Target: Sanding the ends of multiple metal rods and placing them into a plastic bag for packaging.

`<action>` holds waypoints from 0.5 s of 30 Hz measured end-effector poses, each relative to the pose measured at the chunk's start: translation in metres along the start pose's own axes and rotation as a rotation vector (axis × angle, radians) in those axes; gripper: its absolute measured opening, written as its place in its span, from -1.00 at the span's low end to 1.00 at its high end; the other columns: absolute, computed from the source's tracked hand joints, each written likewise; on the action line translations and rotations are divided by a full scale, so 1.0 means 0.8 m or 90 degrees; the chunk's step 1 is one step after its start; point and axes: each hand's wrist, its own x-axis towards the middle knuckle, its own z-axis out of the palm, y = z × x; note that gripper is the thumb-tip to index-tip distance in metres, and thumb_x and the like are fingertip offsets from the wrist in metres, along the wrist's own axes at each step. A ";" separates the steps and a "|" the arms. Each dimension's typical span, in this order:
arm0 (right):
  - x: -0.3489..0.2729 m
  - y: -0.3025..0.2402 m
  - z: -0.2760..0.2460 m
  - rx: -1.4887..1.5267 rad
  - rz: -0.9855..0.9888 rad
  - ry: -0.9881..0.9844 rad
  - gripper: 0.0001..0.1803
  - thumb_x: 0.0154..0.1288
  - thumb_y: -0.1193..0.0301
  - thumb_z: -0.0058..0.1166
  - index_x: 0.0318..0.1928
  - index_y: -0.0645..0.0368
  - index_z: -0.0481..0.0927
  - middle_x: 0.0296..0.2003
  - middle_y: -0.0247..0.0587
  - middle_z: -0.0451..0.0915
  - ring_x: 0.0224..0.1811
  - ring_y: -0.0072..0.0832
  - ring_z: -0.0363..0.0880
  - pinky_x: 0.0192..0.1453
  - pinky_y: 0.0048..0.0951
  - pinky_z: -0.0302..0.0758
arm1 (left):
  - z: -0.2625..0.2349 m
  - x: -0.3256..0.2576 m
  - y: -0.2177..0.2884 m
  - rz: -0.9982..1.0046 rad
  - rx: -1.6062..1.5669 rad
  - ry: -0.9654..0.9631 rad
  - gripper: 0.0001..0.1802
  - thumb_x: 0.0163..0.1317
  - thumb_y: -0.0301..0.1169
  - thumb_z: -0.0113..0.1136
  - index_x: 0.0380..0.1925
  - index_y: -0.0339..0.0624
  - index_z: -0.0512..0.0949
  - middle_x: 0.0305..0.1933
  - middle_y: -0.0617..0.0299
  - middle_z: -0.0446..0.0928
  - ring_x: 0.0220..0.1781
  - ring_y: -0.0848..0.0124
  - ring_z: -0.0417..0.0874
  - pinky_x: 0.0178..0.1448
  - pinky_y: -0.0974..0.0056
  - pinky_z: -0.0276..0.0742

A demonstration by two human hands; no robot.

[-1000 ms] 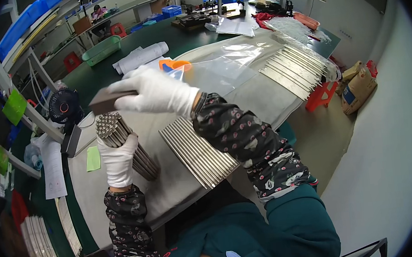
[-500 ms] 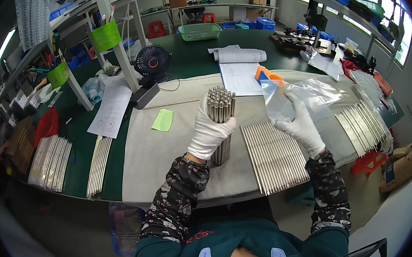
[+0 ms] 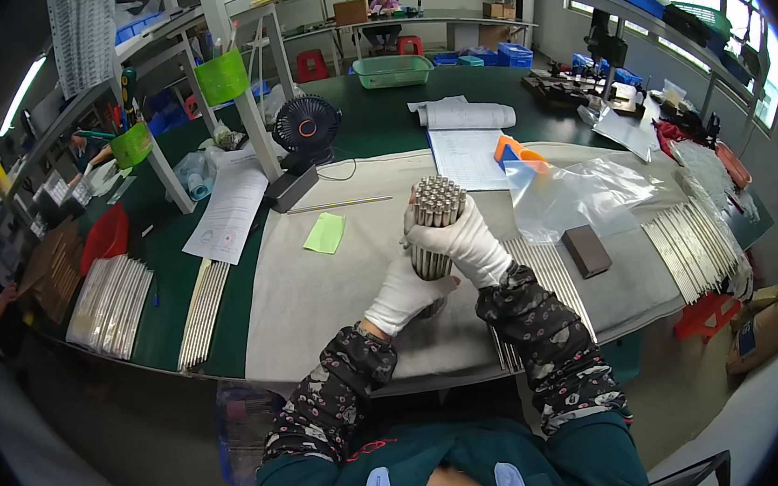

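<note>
Both white-gloved hands grip one upright bundle of metal rods (image 3: pixel 438 193) above the cloth-covered middle of the table. My right hand (image 3: pixel 466 240) wraps it near the top, just under the rod ends. Lower down, my left hand (image 3: pixel 405 295) is closed round the same bundle. My right forearm partly hides a flat row of metal rods (image 3: pixel 556 274) on the cloth. Beside that row sits a dark brown block (image 3: pixel 587 251). A clear plastic bag (image 3: pixel 581 196) lies beyond the block.
Left of the cloth (image 3: pixel 290 337) are more rods (image 3: pixel 204 312) and a bagged rod stack (image 3: pixel 110 307). Another rod group (image 3: pixel 692 249) lies at the right. A small fan (image 3: pixel 308 127), green paper (image 3: pixel 324 233) and an orange-blue tape dispenser (image 3: pixel 519 154) stand or lie farther back. Shelf posts (image 3: pixel 256 129) rise at left.
My right hand has left the plastic bag and moved left onto the rod bundle. The bag now lies on the cloth. My left hand sits lower on the bundle, and the brown block is now visible.
</note>
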 end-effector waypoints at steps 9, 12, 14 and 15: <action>0.012 0.006 -0.026 0.040 0.018 -0.077 -0.52 -0.09 0.56 0.23 -0.07 0.21 0.42 -0.36 -0.31 0.56 -0.32 -0.49 0.57 -0.11 -0.37 0.57 | 0.032 0.043 -0.002 0.410 0.406 0.307 -0.18 -0.03 -0.45 0.22 0.28 -0.23 0.10 0.24 0.01 0.31 0.23 0.15 0.44 0.23 0.18 0.39; 0.015 0.004 -0.032 0.113 0.024 -0.139 -0.57 -0.09 0.56 0.21 -0.10 0.24 0.49 -0.36 -0.33 0.56 -0.33 -0.52 0.58 -0.13 -0.43 0.58 | 0.037 0.047 -0.007 0.348 0.392 0.309 -0.13 -0.03 -0.46 0.20 0.32 -0.23 0.05 0.30 -0.03 0.24 0.25 0.09 0.41 0.23 0.16 0.39; 0.016 0.001 -0.026 0.133 0.022 -0.169 -0.57 -0.08 0.56 0.20 -0.10 0.25 0.48 -0.37 -0.32 0.56 -0.33 -0.52 0.58 -0.13 -0.41 0.58 | 0.032 0.056 -0.026 0.372 0.482 0.320 -0.09 -0.03 -0.46 0.20 0.36 -0.22 0.01 0.34 -0.05 0.18 0.26 0.06 0.40 0.24 0.14 0.39; 0.015 -0.001 -0.027 0.149 0.018 -0.189 -0.57 -0.08 0.56 0.19 -0.10 0.26 0.48 -0.37 -0.32 0.56 -0.32 -0.51 0.58 -0.13 -0.40 0.58 | 0.031 0.060 -0.031 0.372 0.482 0.322 -0.09 -0.03 -0.46 0.20 0.36 -0.22 0.01 0.34 -0.05 0.18 0.26 0.06 0.40 0.24 0.14 0.39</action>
